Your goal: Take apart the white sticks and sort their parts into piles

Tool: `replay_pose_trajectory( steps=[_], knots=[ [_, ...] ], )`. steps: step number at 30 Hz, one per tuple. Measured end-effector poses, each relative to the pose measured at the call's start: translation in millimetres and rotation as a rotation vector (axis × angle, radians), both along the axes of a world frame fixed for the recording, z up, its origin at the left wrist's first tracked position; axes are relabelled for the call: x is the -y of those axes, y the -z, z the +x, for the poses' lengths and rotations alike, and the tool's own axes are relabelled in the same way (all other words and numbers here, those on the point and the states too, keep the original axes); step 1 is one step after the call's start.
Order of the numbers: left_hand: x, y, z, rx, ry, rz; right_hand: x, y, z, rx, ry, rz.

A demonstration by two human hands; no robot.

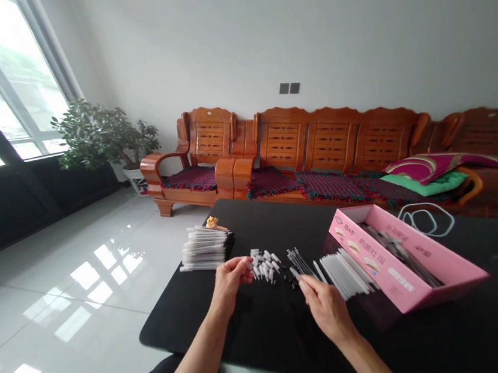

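Observation:
My left hand [232, 278] is closed in a pinch at the left side of a loose pile of small white pen caps [265, 267], with what looks like one cap at its fingertips. My right hand [326, 305] is closed around a pen barrel, whose pale end [294, 272] sticks out toward the pile. Just beyond that end lie thin dark pen refills [300, 261] and small black pieces [289, 279]. Beside the right hand is a row of white pen barrels [344, 273]. Left of the caps, pens with dark ends are stacked in a bundle [205, 247].
A pink box [403, 258] holding dark slender items stands right on the black table [268, 341]. Behind it lies a white loop of cord [432, 221]; a small yellow figure [212, 222] is by the stack. A wooden sofa [283, 137] and potted plant [101, 135] are beyond.

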State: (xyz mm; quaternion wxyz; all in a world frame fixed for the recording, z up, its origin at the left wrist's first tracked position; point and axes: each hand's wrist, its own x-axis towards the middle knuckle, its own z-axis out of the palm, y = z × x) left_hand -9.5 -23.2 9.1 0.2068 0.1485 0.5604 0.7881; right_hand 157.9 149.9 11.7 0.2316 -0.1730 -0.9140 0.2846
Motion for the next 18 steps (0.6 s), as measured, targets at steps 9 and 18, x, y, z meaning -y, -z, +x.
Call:
replay_pose_trajectory(
  steps=[9, 18],
  knots=[
    [-12, 29.1, -7, -0.346, -0.157, -0.575, -96, 23.4, 3, 0.207, 0.459, 0.496],
    [-17, 39.5, -14, -0.349, -0.157, -0.573, -111, 35.4, -1, 0.163, 0.415, 0.689]
  ],
)
